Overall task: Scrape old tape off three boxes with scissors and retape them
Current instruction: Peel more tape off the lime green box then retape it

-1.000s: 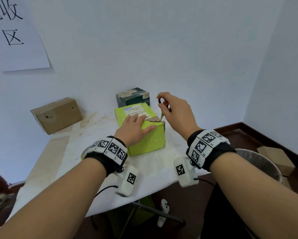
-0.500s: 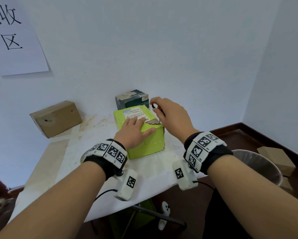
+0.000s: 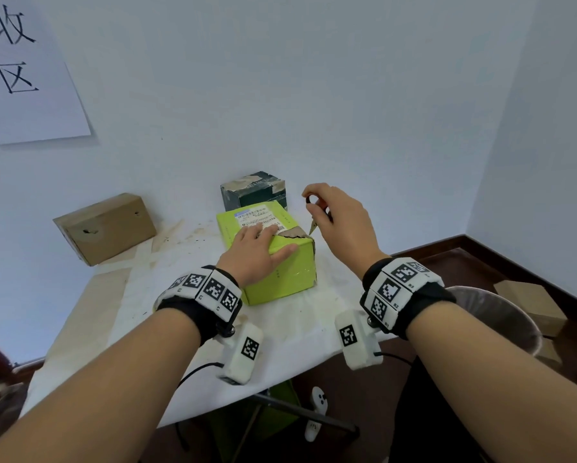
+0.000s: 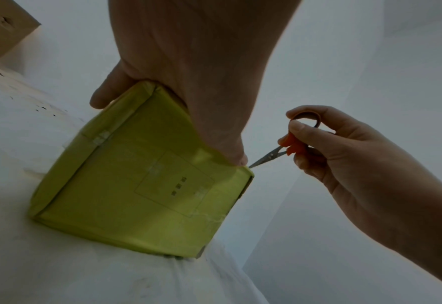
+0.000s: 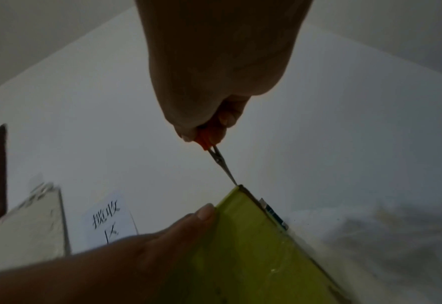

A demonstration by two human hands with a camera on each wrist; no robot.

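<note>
A lime-green box (image 3: pixel 282 277) (image 4: pixel 142 185) (image 5: pixel 245 246) with a white label lies on the white-covered table (image 3: pixel 300 329). My left hand (image 3: pixel 257 253) (image 4: pixel 188 67) (image 5: pixel 162 238) presses flat on its top, thumb along the near edge. My right hand (image 3: pixel 342 222) (image 4: pixel 344 148) (image 5: pixel 214 82) grips small orange-handled scissors (image 3: pixel 315 220) (image 4: pixel 279 153) (image 5: pixel 215 157). Their blade tip points down at the box's right top corner, beside a torn brown patch (image 3: pixel 294 233). A dark green box (image 3: pixel 253 190) with worn tape stands behind, and a brown cardboard box (image 3: pixel 105 227) (image 4: pixel 1 26) at the left.
A metal bin (image 3: pixel 494 315) stands right of the table, with brown boxes (image 3: pixel 527 304) on the floor beyond it. A paper sign (image 3: pixel 23 68) (image 5: pixel 108 220) hangs on the wall at left. Walls close in behind and to the right.
My right hand with the scissors dipped toward the box's corner half a second ago and has lifted back up to the right. The left hand stays pressed on the green box.
</note>
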